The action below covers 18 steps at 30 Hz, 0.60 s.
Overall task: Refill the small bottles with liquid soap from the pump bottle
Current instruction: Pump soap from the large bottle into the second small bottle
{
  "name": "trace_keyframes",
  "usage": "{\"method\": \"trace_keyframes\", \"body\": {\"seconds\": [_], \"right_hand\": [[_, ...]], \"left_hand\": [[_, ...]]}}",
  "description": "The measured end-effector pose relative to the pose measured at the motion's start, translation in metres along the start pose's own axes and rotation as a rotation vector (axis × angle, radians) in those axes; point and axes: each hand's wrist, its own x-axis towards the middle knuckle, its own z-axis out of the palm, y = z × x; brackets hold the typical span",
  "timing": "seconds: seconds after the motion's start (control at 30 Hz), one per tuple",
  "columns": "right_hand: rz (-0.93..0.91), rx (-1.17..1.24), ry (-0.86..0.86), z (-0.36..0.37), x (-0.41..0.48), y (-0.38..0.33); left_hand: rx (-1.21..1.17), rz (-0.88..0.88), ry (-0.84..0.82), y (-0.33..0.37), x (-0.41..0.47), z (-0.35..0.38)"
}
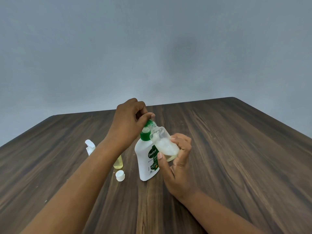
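On a wooden bench (236, 149), the left grip (130, 122) clenched the green pump top of a standing white pump bottle (146, 168). The right grip (177, 164) grasped a clear small bottle (164, 142), tilted, its open neck at the spout. Just left stood a second bottle (118, 162) of yellow liquid, with a white cap (120, 175) and sprayer (90, 146) nearby.

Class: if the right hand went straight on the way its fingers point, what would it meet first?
Probably the pump bottle: the right hand points left toward it, and the small bottle it holds looks pressed against it. Depth is unclear.
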Motion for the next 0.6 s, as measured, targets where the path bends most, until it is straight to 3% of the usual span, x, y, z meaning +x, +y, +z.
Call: {"method": "trace_keyframes", "body": {"seconds": [0.23, 0.43, 0.6], "right_hand": [[-0.003, 0.002, -0.001, -0.001, 0.000, -0.001], [-0.006, 0.001, 0.004, 0.001, 0.001, 0.000], [0.001, 0.006, -0.008, 0.001, -0.001, 0.001]], "left_hand": [[-0.023, -0.034, 0.036, -0.003, -0.008, 0.006], [0.011, 0.020, -0.036, 0.001, 0.001, -0.004], [-0.030, -0.047, -0.004, -0.003, -0.006, 0.001]]}}
